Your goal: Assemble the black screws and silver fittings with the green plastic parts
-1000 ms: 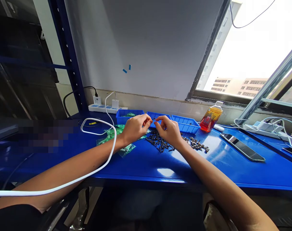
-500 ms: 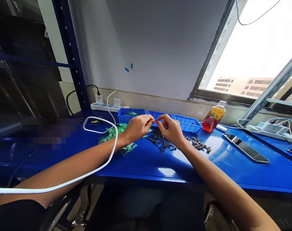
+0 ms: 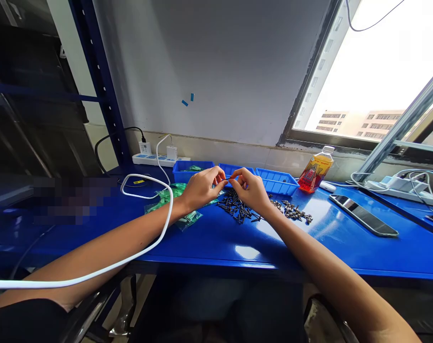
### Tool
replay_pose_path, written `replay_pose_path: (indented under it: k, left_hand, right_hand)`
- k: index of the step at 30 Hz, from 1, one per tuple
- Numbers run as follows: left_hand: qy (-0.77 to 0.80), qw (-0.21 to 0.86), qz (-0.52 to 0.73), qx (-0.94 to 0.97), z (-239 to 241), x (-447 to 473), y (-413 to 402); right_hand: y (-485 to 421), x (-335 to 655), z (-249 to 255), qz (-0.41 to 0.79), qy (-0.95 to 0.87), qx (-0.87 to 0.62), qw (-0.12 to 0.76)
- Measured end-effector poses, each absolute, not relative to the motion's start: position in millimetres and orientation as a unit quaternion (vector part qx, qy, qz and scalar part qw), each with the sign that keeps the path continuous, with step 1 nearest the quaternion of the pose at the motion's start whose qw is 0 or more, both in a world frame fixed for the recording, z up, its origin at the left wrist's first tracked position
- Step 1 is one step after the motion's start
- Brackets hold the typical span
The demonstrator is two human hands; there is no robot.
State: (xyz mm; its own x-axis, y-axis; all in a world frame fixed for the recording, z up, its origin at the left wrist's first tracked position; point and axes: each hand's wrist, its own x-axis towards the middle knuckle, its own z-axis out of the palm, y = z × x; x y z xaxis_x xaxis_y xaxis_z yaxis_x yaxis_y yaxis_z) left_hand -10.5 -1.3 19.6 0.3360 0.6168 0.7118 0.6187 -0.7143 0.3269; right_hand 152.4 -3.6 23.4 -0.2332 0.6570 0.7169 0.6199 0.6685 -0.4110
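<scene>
Above the blue table, my left hand [image 3: 202, 188] and my right hand [image 3: 251, 191] meet fingertip to fingertip, both closed in a pinch. Between them spans a thin black screw [image 3: 227, 179], its ends hidden by the fingers. Below the hands lies a loose pile of black screws [image 3: 237, 209]. Shorter metallic screws [image 3: 295, 212] are scattered right of it, beside my right wrist. Green plastic bags [image 3: 187, 220] with small parts rest under and beside my left hand. Behind the hands stand a left blue bin [image 3: 182, 174], a middle blue bin [image 3: 232, 168] and a right blue bin [image 3: 278, 186].
A white cable [image 3: 145, 252] loops across my left forearm. A drink bottle [image 3: 315, 170] stands right of the bins, with a phone [image 3: 364, 215] lying nearer. Power strips sit at the back left [image 3: 152, 159] and far right [image 3: 398, 188]. The table's front edge [image 3: 216, 263] runs below my forearms.
The view has shifted slightly. My hands stay together, and the dark screw between their fingertips shows more clearly. The piles and bins look unchanged.
</scene>
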Motion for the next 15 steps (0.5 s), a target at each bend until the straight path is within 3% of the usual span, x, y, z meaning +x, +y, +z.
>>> replay_pose_path:
  k: [15]
  left_hand:
    - [-0.378,-0.001,-0.388,-0.840,18.4,-10.7,1.0]
  right_hand:
    - [-4.1,155.8,21.8,-0.051,-0.818,-0.413,0.398]
